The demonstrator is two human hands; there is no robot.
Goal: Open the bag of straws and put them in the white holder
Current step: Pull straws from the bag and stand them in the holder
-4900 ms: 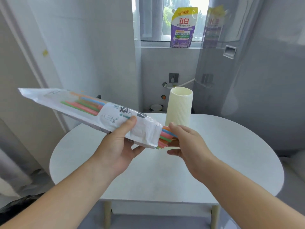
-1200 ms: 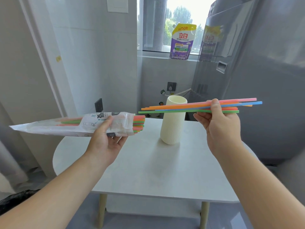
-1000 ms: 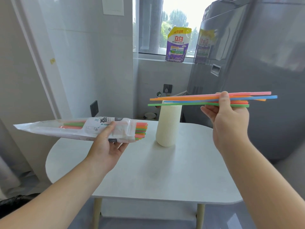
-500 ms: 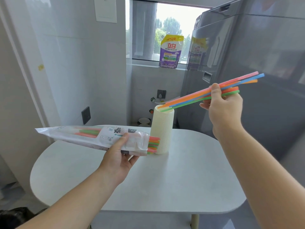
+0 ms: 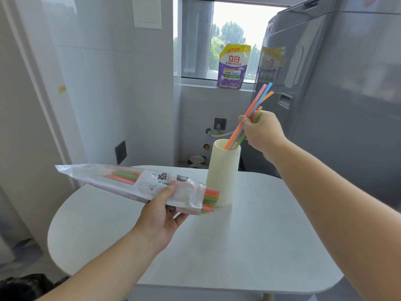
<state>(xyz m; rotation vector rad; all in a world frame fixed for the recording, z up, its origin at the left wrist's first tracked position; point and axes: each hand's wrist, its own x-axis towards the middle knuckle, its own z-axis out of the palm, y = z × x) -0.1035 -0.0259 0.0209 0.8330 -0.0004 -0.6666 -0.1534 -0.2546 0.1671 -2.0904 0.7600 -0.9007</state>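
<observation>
1. Loose straws [image 5: 259, 101] gripped mid-length in right hand [image 5: 261, 132], fingers [image 5: 268, 118] curled round the bundle. Lower ends inside the mouth of the white holder [image 5: 223, 177]; upper ends fanned up and to the right.
2. Long axis tilted, not yet upright: leaning from the holder's rim up toward the right hand, placed above and just right of the opening. Judged to need only straightening and release for the bundle to drop in.
3. Right arm reaching forward over the bench [image 5: 238, 246], wrist raised, back of hand toward the camera.
4. Bag [image 5: 130, 181] held in left hand [image 5: 160, 216], thumb on top, other fingers beneath. Lying near level, open end pointing at the holder's base, sealed end out to the left. More straws [image 5: 211, 199] protruding from the open end, just beside the holder — touching or apart, cannot tell.
5. Holder upright on the bench, nearer the right hand. Risk as judged: sideways push from the tilted bundle tipping the holder.
</observation>
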